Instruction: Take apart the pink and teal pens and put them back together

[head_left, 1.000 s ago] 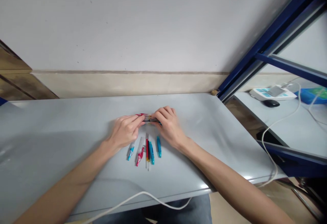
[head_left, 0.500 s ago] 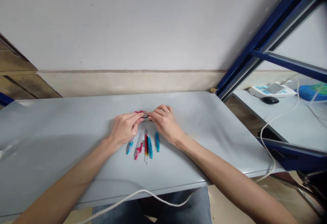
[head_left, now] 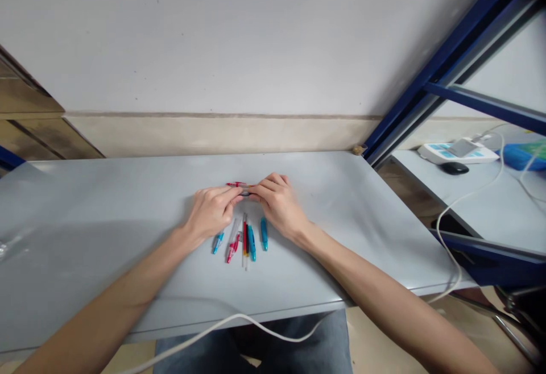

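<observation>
My left hand [head_left: 211, 213] and my right hand [head_left: 277, 203] meet fingertip to fingertip over the middle of a grey table [head_left: 106, 209]. Both pinch a small red pen part [head_left: 237, 185] whose red end sticks out past my left fingers. Just in front of my hands lie several loose pen pieces in a row: a blue cap [head_left: 218, 242], a red-and-clear pen [head_left: 232, 248], a red refill [head_left: 244, 237], a blue piece [head_left: 251, 243] and another blue piece [head_left: 264, 234].
A white cable [head_left: 239, 321] hangs across the table's near edge. A blue metal frame [head_left: 430, 73] rises at the right. Beyond it, a second table holds a white device [head_left: 456, 151], a black mouse [head_left: 454, 168] and cables. A pale wall stands behind.
My hands stay pinched together on the pen part, fingers shifting only slightly. The view has tilted a little, so everything sits slightly higher in the picture.
</observation>
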`<act>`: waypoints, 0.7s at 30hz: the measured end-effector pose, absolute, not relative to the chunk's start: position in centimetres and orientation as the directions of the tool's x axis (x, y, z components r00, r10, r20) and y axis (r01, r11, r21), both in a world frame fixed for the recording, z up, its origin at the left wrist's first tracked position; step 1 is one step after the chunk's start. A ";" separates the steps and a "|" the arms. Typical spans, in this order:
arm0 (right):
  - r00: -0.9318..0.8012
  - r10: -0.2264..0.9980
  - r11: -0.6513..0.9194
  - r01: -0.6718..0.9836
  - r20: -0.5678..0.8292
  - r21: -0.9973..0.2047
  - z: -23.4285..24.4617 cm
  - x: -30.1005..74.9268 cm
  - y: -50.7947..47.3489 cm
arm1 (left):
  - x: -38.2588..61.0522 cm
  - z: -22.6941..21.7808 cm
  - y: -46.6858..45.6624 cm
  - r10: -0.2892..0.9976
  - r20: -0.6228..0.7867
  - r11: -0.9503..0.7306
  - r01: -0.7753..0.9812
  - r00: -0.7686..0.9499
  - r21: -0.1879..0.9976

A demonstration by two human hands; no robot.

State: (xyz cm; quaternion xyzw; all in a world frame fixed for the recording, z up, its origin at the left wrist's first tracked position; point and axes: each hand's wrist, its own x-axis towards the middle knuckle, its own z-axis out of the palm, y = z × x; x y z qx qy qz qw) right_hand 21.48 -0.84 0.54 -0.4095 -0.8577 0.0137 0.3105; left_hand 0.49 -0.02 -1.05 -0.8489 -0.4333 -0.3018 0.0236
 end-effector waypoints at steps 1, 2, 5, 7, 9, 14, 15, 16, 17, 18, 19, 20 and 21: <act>-0.463 0.707 0.667 0.688 0.535 -0.285 0.4 21.5 -0.8 | 0.5 -1.0 0.0 0.722 0.531 -0.623 0.750 0.442 0.223; -0.456 0.701 0.672 0.680 0.548 -0.294 0.3 21.5 -0.7 | 0.5 -1.0 0.0 0.722 0.533 -0.624 0.749 0.443 0.223; -0.432 0.700 0.674 0.662 0.569 -0.327 0.1 21.5 -0.6 | 0.5 -1.0 0.0 0.712 0.542 -0.631 0.745 0.447 0.215; -0.419 0.714 0.667 0.652 0.561 -0.361 0.1 21.5 -0.6 | 0.5 -1.0 0.0 0.709 0.549 -0.630 0.748 0.442 0.211; -0.419 0.728 0.663 0.632 0.542 -0.402 0.2 21.5 -0.6 | 0.5 -1.0 0.0 0.710 0.555 -0.623 0.754 0.434 0.208; -0.442 0.743 0.659 0.618 0.503 -0.429 0.0 21.5 -0.8 | 0.7 -0.5 -0.1 0.689 0.573 -0.637 0.747 0.443 0.189; -0.439 0.747 0.653 0.625 0.499 -0.428 -0.1 21.6 -0.8 | 0.7 -0.4 -0.1 0.676 0.582 -0.649 0.739 0.452 0.180; -0.434 0.752 0.647 0.632 0.496 -0.428 -0.2 21.6 -0.7 | 0.8 -0.2 -0.1 0.659 0.592 -0.664 0.729 0.463 0.169; -0.433 0.756 0.642 0.637 0.491 -0.426 -0.2 21.7 -0.7 | 0.8 -0.1 -0.1 0.641 0.602 -0.678 0.718 0.476 0.155; -0.434 0.758 0.640 0.641 0.487 -0.424 -0.3 21.7 -0.6 | 0.9 0.0 -0.1 0.622 0.612 -0.694 0.706 0.489 0.141; -0.440 0.757 0.642 0.641 0.484 -0.421 -0.3 21.7 -0.6 | 0.9 0.0 0.0 0.602 0.624 -0.709 0.693 0.499 0.130; -0.449 0.754 0.646 0.641 0.480 -0.415 -0.3 21.8 -0.5 | 0.9 0.0 0.1 0.583 0.637 -0.724 0.679 0.505 0.124; -0.460 0.750 0.651 0.640 0.476 -0.408 -0.2 21.8 -0.5 | 0.9 -0.1 0.2 0.566 0.651 -0.736 0.665 0.506 0.123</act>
